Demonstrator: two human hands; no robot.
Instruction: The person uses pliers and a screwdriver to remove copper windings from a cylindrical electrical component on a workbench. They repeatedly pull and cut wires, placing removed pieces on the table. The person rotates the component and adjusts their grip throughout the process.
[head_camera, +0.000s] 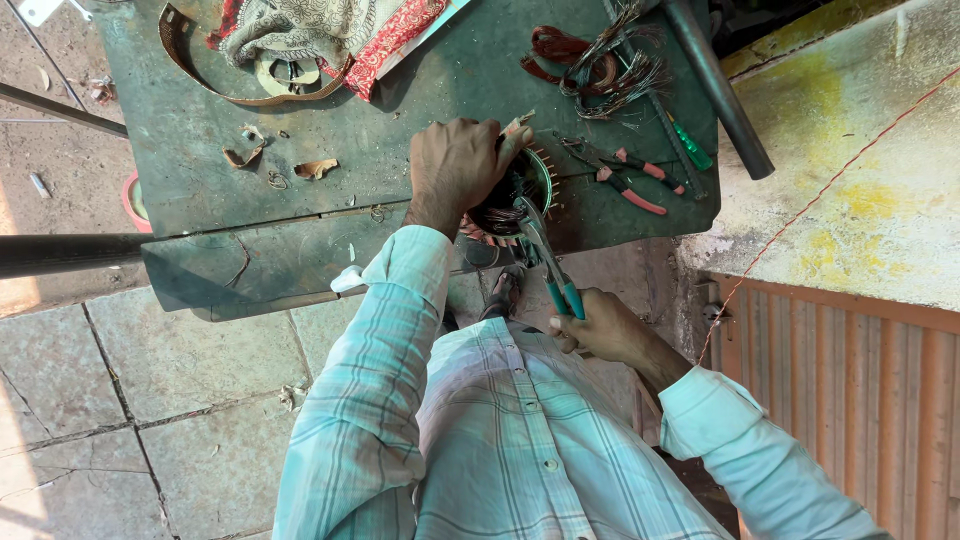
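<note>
The motor stator (520, 195) — a round core with a teal rim and copper windings showing around its edge — sat at the near edge of the dark green bench (250, 160), just above the person's chest. The left hand (455, 165) lay over the top of it, fingers curled down and closed against the core, with one fingertip stretched toward a small scrap at the rim. The right hand (600, 325) was shut around the teal handles of a pair of pliers (545, 255), and the metal nose of that tool reached up into the windings on the stator's near side. Both sleeves were a pale checked shirt cloth.

Just beside the stator on the right lay a second pair of pliers with pink handles (630, 180), and near them a green-handled screwdriver (685, 145). Farther back, a tangle of reddish and grey wire (595, 60) rested on the bench. A dark metal pipe (715, 85) ran slantwise across the far right corner. At the back left sat a patterned cloth (320, 30) with a red border, partly ringed by a curved brown strip (200, 75). Small shavings (315, 168) lay scattered on the bench surface — well apart from the hands. A thin red wire (820, 195) crossed the yellow-stained wall on the right.
</note>
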